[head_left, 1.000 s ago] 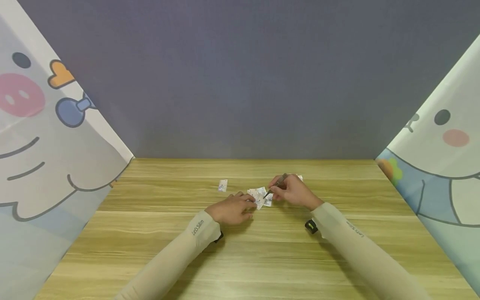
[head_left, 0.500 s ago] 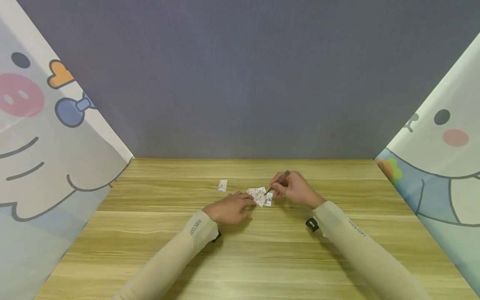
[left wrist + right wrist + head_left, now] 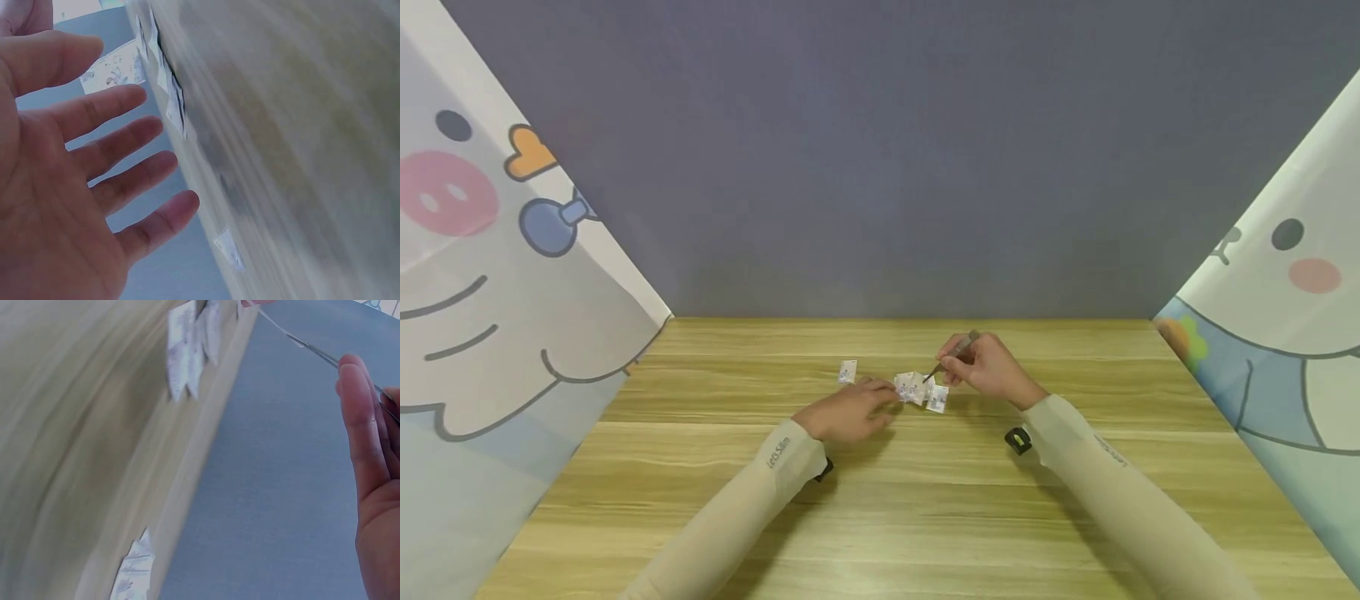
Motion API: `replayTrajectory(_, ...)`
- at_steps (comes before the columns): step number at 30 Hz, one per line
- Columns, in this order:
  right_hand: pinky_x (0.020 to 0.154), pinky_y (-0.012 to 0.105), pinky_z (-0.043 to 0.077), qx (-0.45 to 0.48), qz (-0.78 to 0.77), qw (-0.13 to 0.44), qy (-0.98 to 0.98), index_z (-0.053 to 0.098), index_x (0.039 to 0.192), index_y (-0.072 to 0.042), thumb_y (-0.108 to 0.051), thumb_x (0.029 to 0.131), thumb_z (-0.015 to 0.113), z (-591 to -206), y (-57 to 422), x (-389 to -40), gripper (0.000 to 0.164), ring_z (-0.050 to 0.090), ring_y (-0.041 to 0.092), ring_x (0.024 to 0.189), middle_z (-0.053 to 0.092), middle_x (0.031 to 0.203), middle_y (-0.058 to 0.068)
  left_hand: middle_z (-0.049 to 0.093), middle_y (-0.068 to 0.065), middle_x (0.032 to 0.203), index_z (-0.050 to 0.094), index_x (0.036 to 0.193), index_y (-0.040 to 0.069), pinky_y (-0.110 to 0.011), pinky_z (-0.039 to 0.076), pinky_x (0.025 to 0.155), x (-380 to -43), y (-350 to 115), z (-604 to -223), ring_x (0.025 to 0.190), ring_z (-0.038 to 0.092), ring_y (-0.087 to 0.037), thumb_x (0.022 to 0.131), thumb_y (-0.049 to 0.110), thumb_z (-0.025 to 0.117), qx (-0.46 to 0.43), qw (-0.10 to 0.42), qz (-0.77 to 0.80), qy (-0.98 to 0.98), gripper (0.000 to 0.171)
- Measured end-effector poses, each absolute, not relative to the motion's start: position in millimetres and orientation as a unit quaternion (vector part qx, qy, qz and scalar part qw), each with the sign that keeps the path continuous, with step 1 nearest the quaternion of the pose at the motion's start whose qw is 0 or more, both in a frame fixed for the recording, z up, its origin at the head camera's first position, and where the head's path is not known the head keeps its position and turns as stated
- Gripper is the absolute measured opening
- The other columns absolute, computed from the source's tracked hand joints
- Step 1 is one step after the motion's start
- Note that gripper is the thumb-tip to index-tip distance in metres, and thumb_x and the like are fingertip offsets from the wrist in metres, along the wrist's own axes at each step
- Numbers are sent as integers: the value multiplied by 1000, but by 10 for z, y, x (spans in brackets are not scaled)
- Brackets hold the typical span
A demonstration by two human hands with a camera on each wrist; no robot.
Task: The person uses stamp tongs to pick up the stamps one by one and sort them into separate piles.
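Observation:
My right hand (image 3: 988, 367) pinches slim metal tweezers (image 3: 951, 356). Their tips meet a small printed paper piece (image 3: 916, 388), seen nearly edge-on in the right wrist view and raised above the wood in the left wrist view. My left hand (image 3: 848, 410) is just left of it with fingers extended and spread. The left palm (image 3: 59, 187) shows nothing held; whether a fingertip touches the paper's edge I cannot tell. Another printed piece (image 3: 938, 398) lies below the tweezers, beside overlapping pieces (image 3: 187, 347). One separate piece (image 3: 847, 371) lies farther left.
A wood-grain table (image 3: 880, 525) runs back to a grey panel (image 3: 880, 167). Cartoon-printed panels (image 3: 1300, 333) flank both sides. A crumpled pale piece (image 3: 134, 569) lies by the right hand in the right wrist view, hidden behind that hand in the head view.
My left hand has drawn back to the left, away from the pieces. My right hand has risen slightly with the tweezers, and the paper at their tips has shifted up from the pile.

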State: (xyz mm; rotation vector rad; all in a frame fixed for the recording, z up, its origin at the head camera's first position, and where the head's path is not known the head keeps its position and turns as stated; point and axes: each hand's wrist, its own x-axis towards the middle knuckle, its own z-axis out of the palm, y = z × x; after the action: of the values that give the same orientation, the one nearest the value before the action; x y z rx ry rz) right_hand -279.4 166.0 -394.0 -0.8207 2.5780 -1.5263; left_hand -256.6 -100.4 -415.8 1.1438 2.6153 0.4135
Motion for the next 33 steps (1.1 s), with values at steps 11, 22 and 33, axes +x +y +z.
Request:
replayTrajectory(11,58,47,54,-268,-530,-13,804,66,95,8,-2,92,61,-3951,1519,-2836,12,65,32,62,66,79,16,39,-10,144,49,138,7,-49,19,110,-2583,-1174,-4075,136,26,-33,99,29,48,361,119,163,910,44)
replayTrajectory(22,58,38,56,-279,-528,1,802,65,97,9,2,92,58,-3834,1247,-2770,11,64,39,65,65,77,24,38,-11,144,48,138,6,-48,17,111,-2588,-1360,-4075,137,23,-35,99,27,49,340,125,172,916,44)
replayTrajectory(33,63,48,55,-272,-537,27,798,67,98,8,-10,94,59,-4033,1050,-3038,19,66,31,67,65,87,19,37,-10,145,47,139,8,-49,24,108,-2591,-1533,-4084,135,27,-31,99,26,50,314,125,178,924,44)
